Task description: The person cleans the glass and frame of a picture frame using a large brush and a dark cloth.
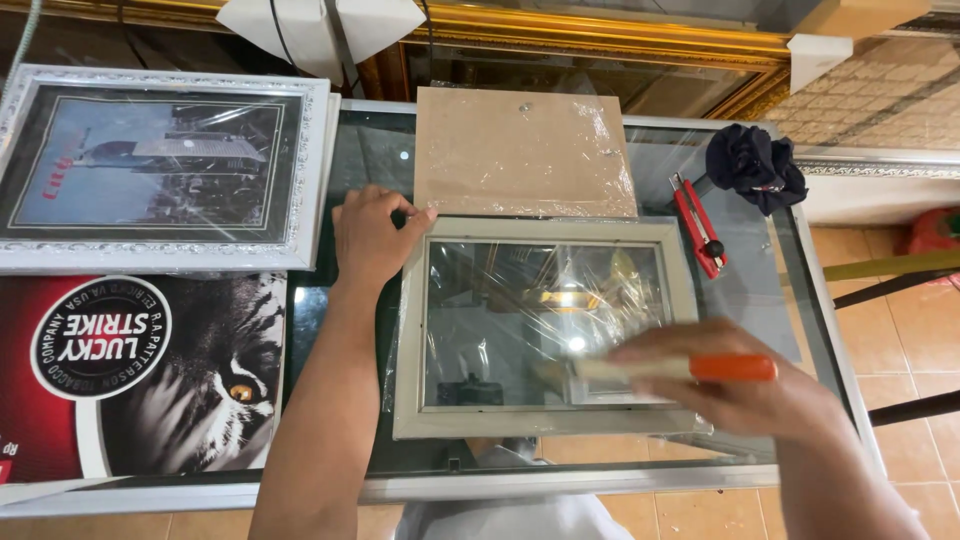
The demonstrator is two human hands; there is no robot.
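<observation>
The left hand (368, 232) rests with its fingers (412, 213) pressed on the top left corner of a pale picture frame (545, 425), pinning it flat on the glass bench (800, 290); nothing is clenched in them. The right hand (745, 385), blurred with motion, grips an orange-handled tool (730, 368) whose pale blade end lies over the frame's glass, low and to the right of the steadying fingers (whether it is a scraper or a knife I cannot tell). Cutting or cleaning the wrapped glass looks like the step in hand; it calls for steady downward pressure at the corner. Just beyond the left fingers lies a brown backing board (520, 150); a red cutter (698, 225) sits well off to their right.
</observation>
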